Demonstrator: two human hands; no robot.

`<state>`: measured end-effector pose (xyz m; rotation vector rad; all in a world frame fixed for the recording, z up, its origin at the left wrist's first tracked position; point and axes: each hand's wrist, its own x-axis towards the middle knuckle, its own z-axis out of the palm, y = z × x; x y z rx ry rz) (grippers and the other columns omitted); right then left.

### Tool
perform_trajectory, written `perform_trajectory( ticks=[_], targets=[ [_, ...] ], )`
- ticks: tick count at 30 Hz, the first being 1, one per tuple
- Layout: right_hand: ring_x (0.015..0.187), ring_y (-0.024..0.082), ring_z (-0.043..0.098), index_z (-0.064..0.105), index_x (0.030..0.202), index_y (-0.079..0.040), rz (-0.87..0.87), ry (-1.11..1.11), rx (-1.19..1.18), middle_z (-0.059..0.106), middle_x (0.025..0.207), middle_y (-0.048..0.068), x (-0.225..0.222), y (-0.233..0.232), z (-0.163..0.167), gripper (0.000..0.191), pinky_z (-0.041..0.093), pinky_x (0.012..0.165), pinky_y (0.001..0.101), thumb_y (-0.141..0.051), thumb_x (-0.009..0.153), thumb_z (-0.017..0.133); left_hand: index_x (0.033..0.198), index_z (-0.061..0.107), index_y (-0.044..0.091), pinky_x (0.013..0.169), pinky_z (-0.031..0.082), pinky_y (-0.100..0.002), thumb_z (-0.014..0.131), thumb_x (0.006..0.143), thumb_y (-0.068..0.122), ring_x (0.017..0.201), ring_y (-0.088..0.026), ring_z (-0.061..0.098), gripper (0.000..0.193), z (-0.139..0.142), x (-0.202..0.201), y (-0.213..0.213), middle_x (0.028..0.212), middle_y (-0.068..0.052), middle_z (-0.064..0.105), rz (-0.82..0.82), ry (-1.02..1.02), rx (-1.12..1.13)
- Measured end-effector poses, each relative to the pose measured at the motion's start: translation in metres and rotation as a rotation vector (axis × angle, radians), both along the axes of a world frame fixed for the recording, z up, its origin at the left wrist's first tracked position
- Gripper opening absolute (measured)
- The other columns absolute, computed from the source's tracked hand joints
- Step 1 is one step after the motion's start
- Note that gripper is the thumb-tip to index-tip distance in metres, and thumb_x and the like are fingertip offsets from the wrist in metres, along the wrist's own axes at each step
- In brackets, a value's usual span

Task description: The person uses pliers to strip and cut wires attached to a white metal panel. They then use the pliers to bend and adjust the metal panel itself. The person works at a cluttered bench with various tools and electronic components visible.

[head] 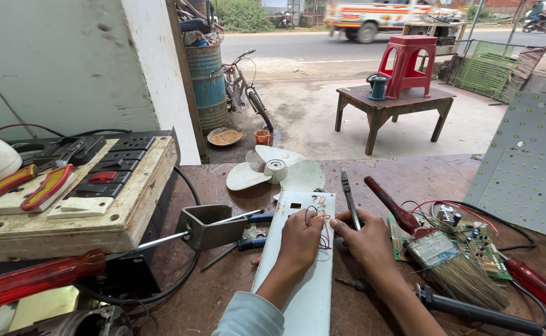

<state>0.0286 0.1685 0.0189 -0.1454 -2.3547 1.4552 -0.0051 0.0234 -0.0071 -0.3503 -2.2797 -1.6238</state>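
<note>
Lying under both hands: a long white panel set lengthwise on the surface, with thin red and dark wires bunched at its middle.
Left hand: palm down on the panel, fingers curled, fingertips pinching the wires.
Right hand: just beside the left, at the panel's right edge, closed around dark pliers that point away from the person.
Arms: both reach forward, the left in a pale sleeve.
Right of the hands: a green circuit board under a red-handled brush, and a soldering iron nearer.
Beyond the panel: a white fan blade.
Left: a switchboard box and red screwdriver.
</note>
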Motion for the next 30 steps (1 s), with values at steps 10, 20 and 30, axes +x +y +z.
perform_trajectory(
  ticks=[10,20,30],
  targets=[
    [0.071,0.02,0.073,0.079,0.106,-0.01,-0.055,-0.22,0.061,0.08,0.084,0.011,0.006,-0.005,0.009,0.032,0.056,0.071,0.0382,-0.034,0.085,0.075,0.076,0.06,-0.004,0.055,0.038,-0.044,0.058,0.094,0.016,0.061,-0.019,0.046,0.027,-0.001,0.001,-0.002,0.066,-0.012,0.054,-0.114,-0.191,0.403],
    [0.081,0.021,0.075,0.081,0.107,-0.011,-0.069,-0.201,0.138,0.081,0.088,0.012,-0.002,-0.003,0.005,0.036,0.056,0.078,0.0372,-0.037,0.084,0.075,0.073,0.064,-0.003,0.056,0.043,-0.043,0.055,0.092,0.021,0.055,-0.023,0.054,0.032,0.005,0.0,-0.001,0.061,-0.016,0.062,0.021,-0.153,0.184],
    [0.079,0.022,0.077,0.082,0.107,-0.011,-0.079,-0.193,0.138,0.081,0.086,0.013,-0.004,-0.001,0.007,0.039,0.058,0.077,0.038,-0.041,0.082,0.075,0.099,0.064,0.005,0.059,0.046,-0.029,0.058,0.099,0.018,0.066,-0.009,0.054,0.014,0.008,0.0,0.0,0.078,-0.003,0.062,-0.23,-0.258,0.556]
  ],
)
